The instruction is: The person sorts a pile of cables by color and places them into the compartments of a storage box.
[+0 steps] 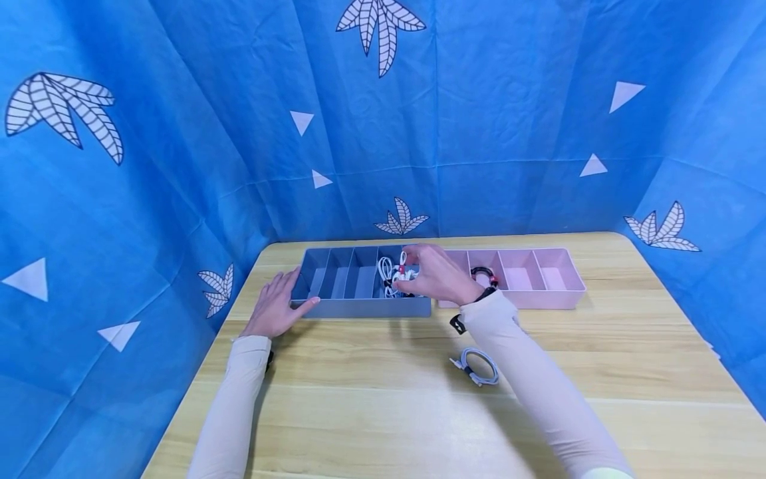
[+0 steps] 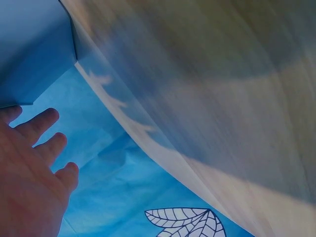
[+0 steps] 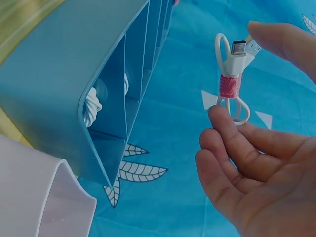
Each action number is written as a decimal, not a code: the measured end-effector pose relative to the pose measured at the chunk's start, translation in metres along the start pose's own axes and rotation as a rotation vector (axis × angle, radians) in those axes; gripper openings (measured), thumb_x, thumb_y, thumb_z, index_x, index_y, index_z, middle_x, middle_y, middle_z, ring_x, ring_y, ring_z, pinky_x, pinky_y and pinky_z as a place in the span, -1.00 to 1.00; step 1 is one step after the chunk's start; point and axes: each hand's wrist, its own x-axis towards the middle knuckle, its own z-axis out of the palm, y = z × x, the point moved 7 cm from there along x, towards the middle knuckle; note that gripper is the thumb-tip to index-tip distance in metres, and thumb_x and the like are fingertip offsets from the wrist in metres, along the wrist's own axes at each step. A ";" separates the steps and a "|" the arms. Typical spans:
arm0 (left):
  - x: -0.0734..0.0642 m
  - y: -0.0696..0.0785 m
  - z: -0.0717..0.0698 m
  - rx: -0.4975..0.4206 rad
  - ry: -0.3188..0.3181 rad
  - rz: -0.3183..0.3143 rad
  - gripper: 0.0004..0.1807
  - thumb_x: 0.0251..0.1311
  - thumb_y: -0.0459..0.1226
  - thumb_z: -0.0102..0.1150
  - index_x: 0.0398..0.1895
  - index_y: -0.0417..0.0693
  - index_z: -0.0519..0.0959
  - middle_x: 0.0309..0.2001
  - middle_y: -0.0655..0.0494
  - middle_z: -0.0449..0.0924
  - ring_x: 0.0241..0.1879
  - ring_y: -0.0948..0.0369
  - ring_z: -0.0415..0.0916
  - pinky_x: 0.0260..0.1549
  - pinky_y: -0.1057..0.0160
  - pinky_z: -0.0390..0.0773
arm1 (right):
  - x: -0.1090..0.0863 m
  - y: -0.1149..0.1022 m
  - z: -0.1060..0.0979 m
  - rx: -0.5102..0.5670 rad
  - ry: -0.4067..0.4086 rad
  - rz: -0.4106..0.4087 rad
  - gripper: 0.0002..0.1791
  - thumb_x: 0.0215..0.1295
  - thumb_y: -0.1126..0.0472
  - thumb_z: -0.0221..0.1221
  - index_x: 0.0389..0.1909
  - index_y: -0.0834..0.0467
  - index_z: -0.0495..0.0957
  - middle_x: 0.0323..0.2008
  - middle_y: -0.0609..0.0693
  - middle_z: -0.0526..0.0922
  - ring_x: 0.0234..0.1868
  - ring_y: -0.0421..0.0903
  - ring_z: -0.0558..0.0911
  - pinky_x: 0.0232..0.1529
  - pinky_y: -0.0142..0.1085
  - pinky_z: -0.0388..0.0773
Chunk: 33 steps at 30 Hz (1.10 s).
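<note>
My right hand (image 1: pixel 439 274) holds a short white USB cable (image 3: pixel 229 86), bundled with a red tie, above the right end of a blue-grey divided box (image 1: pixel 365 308). In the right wrist view its metal plugs point up, between thumb and fingers. Another coiled white cable (image 1: pixel 385 267) with a dark tie lies in a compartment below, partly hidden by the hand. At the box's left end is my left hand (image 1: pixel 275 306), fingers extended along the end wall and thumb near the front corner. The left wrist view shows those fingers spread beside the box (image 2: pixel 42 54).
A pink divided box (image 1: pixel 509 301) stands right of the blue-grey one, holding a black coiled cable (image 1: pixel 493 280) with red on it. A grey-blue coiled cable (image 1: pixel 492 364) lies on the wooden table (image 1: pixel 371 399) near my right forearm. Blue patterned curtain (image 1: pixel 509 120) surrounds the table.
</note>
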 end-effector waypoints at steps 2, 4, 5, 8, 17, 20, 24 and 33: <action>0.000 0.001 -0.001 0.001 0.000 0.003 0.09 0.14 0.48 -0.11 0.61 0.19 -0.18 0.58 -0.04 -0.01 0.56 -0.20 -0.15 0.45 -0.35 -0.13 | 0.002 -0.001 0.001 0.019 -0.004 0.003 -0.46 0.00 -0.09 0.43 -0.08 0.16 0.59 -0.20 0.00 0.71 -0.15 -0.06 0.66 -0.14 -0.20 0.63; 0.000 0.001 -0.001 -0.002 -0.002 0.005 0.10 0.14 0.48 -0.11 0.61 0.19 -0.18 0.58 -0.04 -0.01 0.56 -0.20 -0.15 0.45 -0.34 -0.14 | 0.004 -0.001 0.002 0.032 -0.011 0.008 -0.46 0.00 -0.11 0.42 -0.08 0.15 0.59 -0.18 0.00 0.72 -0.13 -0.08 0.65 -0.11 -0.19 0.63; 0.000 0.001 -0.001 -0.001 -0.003 0.005 0.09 0.14 0.47 -0.11 0.61 0.19 -0.18 0.58 -0.05 -0.02 0.56 -0.21 -0.15 0.45 -0.35 -0.14 | 0.005 -0.001 0.003 0.040 -0.013 0.011 -0.45 0.00 -0.11 0.42 -0.07 0.15 0.58 -0.16 0.01 0.72 -0.12 -0.07 0.65 -0.10 -0.18 0.64; 0.000 0.001 -0.001 -0.004 -0.003 0.007 0.10 0.14 0.47 -0.10 0.61 0.19 -0.19 0.58 -0.05 -0.02 0.56 -0.21 -0.14 0.46 -0.34 -0.15 | 0.009 -0.002 0.005 0.066 -0.021 0.027 -0.35 0.00 -0.11 0.42 0.06 0.18 0.55 -0.10 0.06 0.71 -0.07 -0.06 0.64 -0.02 -0.13 0.64; 0.002 -0.001 0.001 -0.015 -0.004 0.003 0.10 0.13 0.49 -0.10 0.60 0.20 -0.16 0.59 -0.02 -0.02 0.57 -0.19 -0.17 0.45 -0.35 -0.15 | 0.023 -0.005 0.013 0.062 -0.021 0.049 -0.14 -0.03 -0.13 0.45 0.26 0.24 0.46 -0.08 0.05 0.72 0.00 -0.04 0.65 0.03 -0.14 0.65; 0.002 -0.002 0.001 -0.017 -0.005 -0.003 0.10 0.12 0.49 -0.10 0.60 0.20 -0.16 0.59 -0.01 -0.02 0.57 -0.20 -0.17 0.45 -0.36 -0.16 | 0.025 -0.004 0.015 0.068 -0.024 0.065 -0.13 -0.04 -0.13 0.45 0.27 0.22 0.46 -0.09 0.02 0.71 0.00 -0.04 0.64 0.01 -0.15 0.65; 0.002 -0.002 0.002 -0.016 -0.005 -0.004 0.10 0.12 0.49 -0.11 0.60 0.19 -0.16 0.59 -0.01 -0.03 0.56 -0.20 -0.16 0.45 -0.35 -0.16 | 0.028 -0.003 0.016 0.069 -0.015 0.067 -0.20 -0.03 -0.13 0.45 0.22 0.19 0.50 -0.10 0.01 0.70 -0.04 -0.04 0.64 -0.06 -0.17 0.65; 0.001 -0.001 0.001 -0.007 -0.013 -0.008 0.10 0.14 0.48 -0.11 0.61 0.18 -0.19 0.59 -0.04 -0.05 0.56 -0.22 -0.18 0.45 -0.35 -0.18 | 0.035 -0.005 0.026 0.101 -0.035 0.073 -0.20 0.01 -0.12 0.42 0.25 0.19 0.47 -0.10 -0.03 0.69 -0.11 -0.11 0.64 -0.15 -0.26 0.65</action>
